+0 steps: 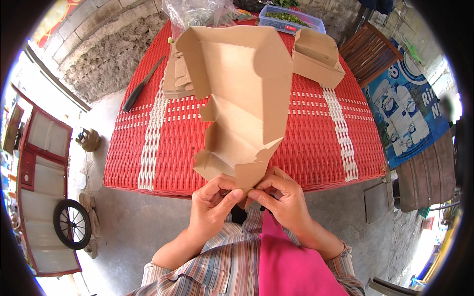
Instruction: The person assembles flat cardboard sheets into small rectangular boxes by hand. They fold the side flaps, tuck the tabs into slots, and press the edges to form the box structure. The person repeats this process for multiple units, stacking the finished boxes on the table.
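A brown cardboard box [237, 69], partly folded with its flaps standing up, stretches from my hands out over the red woven table [316, 148]. My left hand [213, 200] pinches the near edge of the cardboard between thumb and fingers. Close beside it, my right hand [281, 197] grips the same near end, at a folded corner flap. Both thumbs lie on top, almost touching. Behind the box on the left is a stack of flat cardboard blanks [177, 79], partly hidden by it. A folded box [318, 59] stands at the far right.
A dark-handled knife [140, 89] lies on the table's left side. At the far end are a clear plastic bag [197, 12] and a plastic container [291, 19] of chopped greens. A wooden chair [370, 52] stands right, a wheeled cart [47, 187] left.
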A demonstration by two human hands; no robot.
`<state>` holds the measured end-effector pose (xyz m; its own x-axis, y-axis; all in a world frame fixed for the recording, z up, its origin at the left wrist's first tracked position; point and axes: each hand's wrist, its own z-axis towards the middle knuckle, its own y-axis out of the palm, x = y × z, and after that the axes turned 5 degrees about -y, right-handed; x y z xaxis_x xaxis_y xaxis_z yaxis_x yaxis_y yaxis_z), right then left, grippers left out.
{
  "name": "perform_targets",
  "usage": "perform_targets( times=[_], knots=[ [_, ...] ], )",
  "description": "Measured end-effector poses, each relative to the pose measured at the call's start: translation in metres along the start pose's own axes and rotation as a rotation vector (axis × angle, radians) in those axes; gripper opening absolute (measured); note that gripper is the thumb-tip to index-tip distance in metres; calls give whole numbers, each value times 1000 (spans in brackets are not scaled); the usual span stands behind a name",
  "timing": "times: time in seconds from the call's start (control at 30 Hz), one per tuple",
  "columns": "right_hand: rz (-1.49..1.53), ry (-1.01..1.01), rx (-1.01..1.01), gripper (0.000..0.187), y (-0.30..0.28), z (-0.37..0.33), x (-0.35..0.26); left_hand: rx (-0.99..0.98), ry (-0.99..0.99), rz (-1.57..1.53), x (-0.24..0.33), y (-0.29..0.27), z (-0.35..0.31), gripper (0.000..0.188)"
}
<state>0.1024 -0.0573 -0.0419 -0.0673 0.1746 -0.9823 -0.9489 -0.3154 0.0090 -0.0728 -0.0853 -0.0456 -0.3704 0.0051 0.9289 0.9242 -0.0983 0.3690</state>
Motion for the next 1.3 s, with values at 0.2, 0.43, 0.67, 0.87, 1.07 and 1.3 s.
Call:
perform_targets(
  times=[0.2, 0.43, 0.67, 0.87, 1.07, 1.3],
  knots=[
    [49, -64, -3, 7, -9, 1, 5, -18, -22, -32, 4, -6, 0, 6],
    [19, -87, 116, 6, -1, 0, 9, -57, -23, 132, 2, -3, 0, 7],
    [40, -93, 119, 7, 9, -3, 7, 59, 117, 567, 5, 13, 1, 41],
    [-5, -345, 282, 26, 8, -1, 12, 88, 250, 903, 20, 14, 9, 51],
    [-396, -616, 245, 32, -12, 11, 7, -28, 293, 1155, 31, 15, 23, 50],
    [-482, -500, 299, 34, -27, 13, 12, -46, 387, 1272, 15, 16, 31, 43]
  ],
)
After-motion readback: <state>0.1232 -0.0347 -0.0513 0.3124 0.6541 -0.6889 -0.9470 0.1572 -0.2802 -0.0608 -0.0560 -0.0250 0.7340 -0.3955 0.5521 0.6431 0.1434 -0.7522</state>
